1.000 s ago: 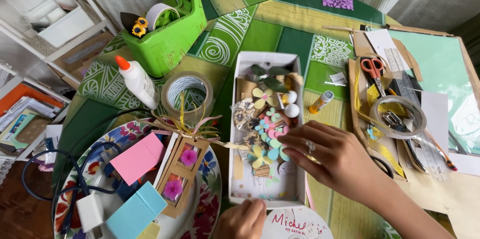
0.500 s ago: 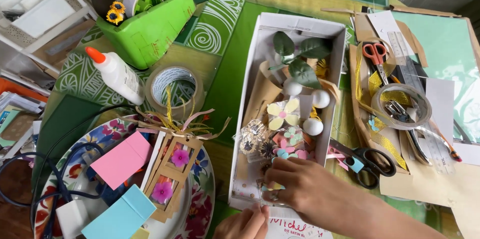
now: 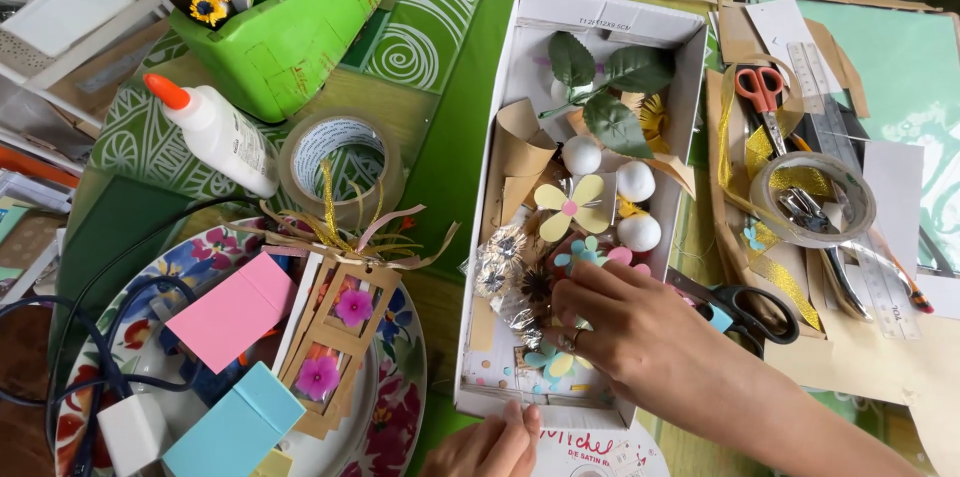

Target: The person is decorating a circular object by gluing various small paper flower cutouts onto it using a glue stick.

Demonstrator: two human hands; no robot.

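Note:
A white cardboard box [image 3: 520, 37] lies open in the middle, holding green fabric leaves [image 3: 608, 87], white foam balls [image 3: 636, 205], a yellow paper flower [image 3: 570, 205], kraft paper curls and small paper cut-outs. My right hand [image 3: 630, 322], a ring on one finger, reaches into the box's near end with its fingertips on the small paper flowers; whether it grips one is hidden. My left hand [image 3: 490, 445] rests against the box's near edge at the bottom of the view.
Left of the box: a floral plate [image 3: 400, 337] bearing a kraft frame with pink flowers [image 3: 340, 332], pink and blue paper blocks, a tape roll [image 3: 338, 157], a glue bottle [image 3: 215, 132], a green tape dispenser [image 3: 285, 27]. Right: black scissors [image 3: 750, 312], orange scissors [image 3: 763, 97], clear tape, rulers.
The view has moved in closer over the box. My right hand slid from the box's right side to its near end, uncovering the yellow flower and foam balls.

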